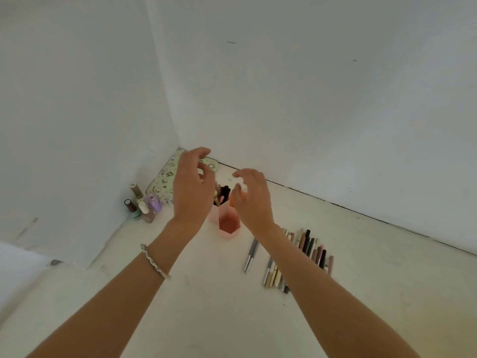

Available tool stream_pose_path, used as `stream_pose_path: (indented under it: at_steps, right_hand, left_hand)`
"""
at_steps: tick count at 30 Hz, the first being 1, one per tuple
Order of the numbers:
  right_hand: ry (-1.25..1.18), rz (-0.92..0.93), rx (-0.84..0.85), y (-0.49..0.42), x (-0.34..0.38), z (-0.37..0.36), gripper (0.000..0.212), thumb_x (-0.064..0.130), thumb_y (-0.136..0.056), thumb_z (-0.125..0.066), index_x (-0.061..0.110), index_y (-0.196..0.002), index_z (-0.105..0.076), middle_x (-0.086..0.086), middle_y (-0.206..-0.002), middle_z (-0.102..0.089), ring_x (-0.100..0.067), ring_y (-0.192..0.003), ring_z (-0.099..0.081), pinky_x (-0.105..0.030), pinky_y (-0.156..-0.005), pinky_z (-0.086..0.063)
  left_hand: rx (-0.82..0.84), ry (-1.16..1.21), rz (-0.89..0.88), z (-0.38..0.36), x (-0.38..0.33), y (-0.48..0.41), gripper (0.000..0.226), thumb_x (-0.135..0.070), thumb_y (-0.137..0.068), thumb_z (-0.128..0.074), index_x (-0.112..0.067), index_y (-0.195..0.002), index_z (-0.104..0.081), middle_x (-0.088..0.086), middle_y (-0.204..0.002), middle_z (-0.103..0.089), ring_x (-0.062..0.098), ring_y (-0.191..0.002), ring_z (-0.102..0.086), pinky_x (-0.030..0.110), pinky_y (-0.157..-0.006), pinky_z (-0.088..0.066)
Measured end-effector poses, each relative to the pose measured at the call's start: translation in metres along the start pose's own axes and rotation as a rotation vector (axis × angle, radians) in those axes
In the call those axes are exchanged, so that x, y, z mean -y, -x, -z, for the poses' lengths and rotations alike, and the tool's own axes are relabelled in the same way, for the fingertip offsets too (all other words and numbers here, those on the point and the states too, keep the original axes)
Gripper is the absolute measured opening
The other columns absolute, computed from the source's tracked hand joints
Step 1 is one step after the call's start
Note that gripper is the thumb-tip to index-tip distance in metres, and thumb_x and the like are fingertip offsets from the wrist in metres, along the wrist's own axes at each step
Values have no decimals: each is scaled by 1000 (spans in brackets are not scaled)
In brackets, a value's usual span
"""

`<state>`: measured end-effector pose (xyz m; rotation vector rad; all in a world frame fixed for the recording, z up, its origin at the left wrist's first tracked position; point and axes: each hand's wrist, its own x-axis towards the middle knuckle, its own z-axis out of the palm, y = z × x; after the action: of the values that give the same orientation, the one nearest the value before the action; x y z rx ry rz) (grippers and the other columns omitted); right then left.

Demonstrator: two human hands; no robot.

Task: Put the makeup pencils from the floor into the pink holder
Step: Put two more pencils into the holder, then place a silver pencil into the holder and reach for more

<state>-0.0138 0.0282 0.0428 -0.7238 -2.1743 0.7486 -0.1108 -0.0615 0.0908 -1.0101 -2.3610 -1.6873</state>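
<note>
Risk centres on the pink holder [228,226], which stands on the floor [180,293] near the corner of the room. Several dark pencils [223,193] stand in its rear compartment; the front compartment shows none.

Both hands hover over the holder. The left hand [192,184] has its fingers loosely curved and no item is visible in it. The right hand [251,196] is curled and blurred at the fingertips, so I cannot tell whether it holds anything.

The makeup pencils [309,250] not yet collected lie in a rough row on the floor to the right of the holder, partly under the right forearm, with two grey ones [251,254] set slightly apart.

Hazards, in my judgement:
- A wrist brushing the light, top-heavy holder could tip it and spill its contents.
- A sweep of the right forearm could scatter the row.
- The nail polish bottles [140,205] to the left stand close enough to be knocked.
</note>
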Motion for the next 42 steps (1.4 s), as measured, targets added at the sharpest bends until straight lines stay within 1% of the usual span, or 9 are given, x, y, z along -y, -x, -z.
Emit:
stream_pose_path:
  at_steps: [4,7,11,16,27,34,36,38,42]
  right_hand:
    - [-58,-232,-193,-9,-24,39,34,0,-83,-47,15,-110,-60,9,-103,-60,-12,-91,-54,-25,-81,-45]
    - [-72,-349,-227,-9,-43,70,35,-2,-83,-46,19,-108,-60,7,-98,-63,-12,-84,-55,-27,-76,-47]
    - [-51,-447,-170,8,-69,99,28,1,-89,-47,20,-104,-61,5,-96,-65,-15,-80,-58,-35,-76,-53]
    - [-28,-511,-126,30,-92,115,23,2,-92,-48,18,-101,-63,5,-91,-66,-14,-72,-57,-30,-71,-51]
    - [-37,-509,-28,33,-102,99,23,2,-93,-48,17,-102,-63,6,-88,-65,-6,-60,-53,-21,-63,-46]
    - [-42,-496,-12,25,-104,93,23,5,-93,-47,21,-102,-61,10,-86,-64,-8,-59,-53,-25,-61,-49]
    - [19,-511,8,22,-105,88,22,7,-94,-47,20,-104,-61,11,-83,-62,-8,-60,-55,-25,-62,-48]
    - [104,-552,106,22,-105,77,23,8,-93,-46,17,-109,-60,8,-80,-62,-11,-63,-59,-28,-62,-49]
    - [276,-606,434,34,-97,35,29,14,-95,-48,12,-124,-49,-10,-96,-67,-25,-80,-65,-34,-62,-52]
  left_hand:
    - [276,-45,-88,-45,-22,36,22,-10,-90,-52,-26,-106,-54,-15,-99,-55,-3,-83,-57,13,-69,-49]
    - [586,-303,-80,-84,-20,67,19,-16,-92,-53,-22,-110,-54,-10,-95,-58,2,-78,-55,20,-66,-49]
    - [857,-663,-46,-118,-1,101,34,-8,-96,-43,-9,-130,-41,6,-119,-52,21,-104,-60,29,-81,-50]
    - [902,-869,-24,-134,19,123,46,-1,-95,-45,-8,-139,-33,10,-124,-52,23,-109,-59,29,-82,-51]
    - [942,-827,172,-134,31,114,28,-22,-97,-53,-8,-120,-45,9,-121,-55,23,-109,-59,28,-84,-47]
    - [808,-486,297,-124,16,101,23,-14,-96,-56,-6,-116,-50,10,-104,-62,25,-96,-63,36,-81,-54]
    - [661,-317,259,-115,2,81,32,-11,-95,-57,-9,-126,-48,3,-90,-64,16,-80,-64,25,-71,-55]
    - [526,-243,179,-104,-15,56,56,-9,-93,-57,-19,-143,-34,-3,-79,-62,6,-63,-58,13,-57,-47]
    - [416,42,214,-80,-37,24,81,-3,-91,-57,-38,-152,-16,0,-77,-60,12,-60,-63,21,-54,-55]
